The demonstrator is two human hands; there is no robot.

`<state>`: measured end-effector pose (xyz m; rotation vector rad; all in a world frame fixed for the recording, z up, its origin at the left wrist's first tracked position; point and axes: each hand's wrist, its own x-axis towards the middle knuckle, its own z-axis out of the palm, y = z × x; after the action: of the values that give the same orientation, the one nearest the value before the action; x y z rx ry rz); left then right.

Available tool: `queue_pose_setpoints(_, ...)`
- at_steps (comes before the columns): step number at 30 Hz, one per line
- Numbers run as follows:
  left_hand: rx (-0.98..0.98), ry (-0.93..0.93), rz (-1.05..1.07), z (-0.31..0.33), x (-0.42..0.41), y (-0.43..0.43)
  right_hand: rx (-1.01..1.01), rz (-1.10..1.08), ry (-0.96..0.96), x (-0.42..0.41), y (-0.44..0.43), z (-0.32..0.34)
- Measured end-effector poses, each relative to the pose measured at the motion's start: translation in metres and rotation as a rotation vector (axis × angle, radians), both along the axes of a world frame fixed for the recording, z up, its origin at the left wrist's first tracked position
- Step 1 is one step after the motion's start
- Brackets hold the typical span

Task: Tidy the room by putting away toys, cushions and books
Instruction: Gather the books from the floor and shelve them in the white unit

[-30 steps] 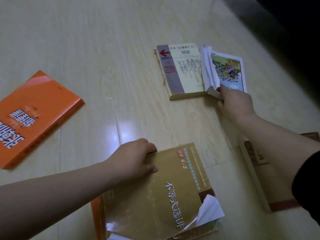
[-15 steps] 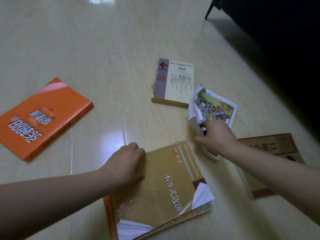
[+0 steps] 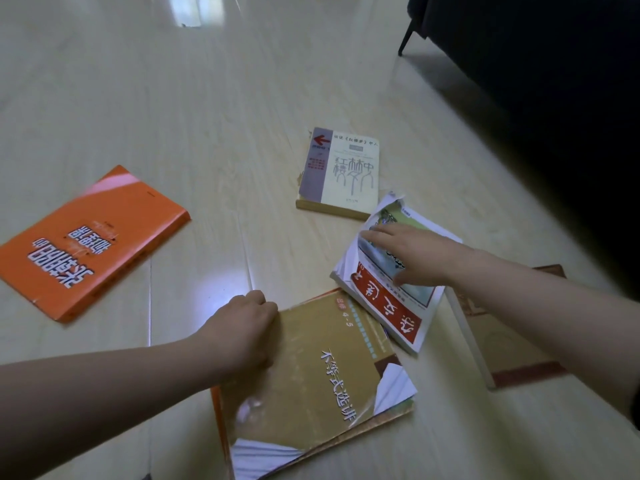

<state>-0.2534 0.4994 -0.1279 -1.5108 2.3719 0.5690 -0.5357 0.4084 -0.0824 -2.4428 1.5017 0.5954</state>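
Observation:
Several books lie on the pale wood floor [image 3: 207, 116]. A tan book [image 3: 318, 372] tops a small stack in front of me, over an orange cover [image 3: 216, 410]. My left hand [image 3: 242, 327] curls its fingers round the tan book's upper left edge. A picture book with a red band [image 3: 391, 313] lies with its near corner overlapping the tan book's far right corner. My right hand [image 3: 415, 254] rests flat on it with straight fingers. A cream and purple book [image 3: 343, 171] lies beyond, an orange book [image 3: 90, 240] to the left.
A brown book [image 3: 502, 344] lies at the right, partly under my right forearm. Dark furniture [image 3: 536, 98] with a thin leg [image 3: 403, 43] fills the upper right. Bare floor stretches away at the far left and middle.
My right hand pulled the picture book away from the cream book toward me and laid it down against the tan book, fingers now flat on it. My left hand stayed on the tan book.

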Motion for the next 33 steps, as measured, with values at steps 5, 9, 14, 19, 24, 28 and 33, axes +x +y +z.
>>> queue_pose_setpoints(5,0.012,0.014,0.017,0.000,-0.002,-0.004,-0.008,0.218,0.183,0.026,-0.026,-0.011)
queue_pose_setpoints(9,0.043,0.034,0.041,-0.004,-0.002,-0.006,0.015,0.266,0.262,0.033,-0.043,-0.020)
queue_pose_setpoints(14,0.048,0.064,0.073,-0.010,0.003,-0.008,0.026,0.329,0.278,0.033,-0.061,-0.030)
queue_pose_setpoints(19,0.033,0.091,0.101,-0.012,0.004,-0.006,-0.036,0.257,0.112,0.017,-0.056,-0.032)
queue_pose_setpoints(24,-0.010,0.093,0.140,-0.013,0.004,-0.002,-0.227,0.234,-0.050,-0.008,-0.040,-0.021)
queue_pose_setpoints(28,-0.030,0.030,0.162,-0.011,0.005,-0.003,-0.460,0.146,-0.053,-0.021,-0.030,-0.006)
queue_pose_setpoints(33,0.143,0.028,0.266,-0.007,0.011,0.000,-0.558,-0.097,-0.127,-0.034,-0.012,0.021)
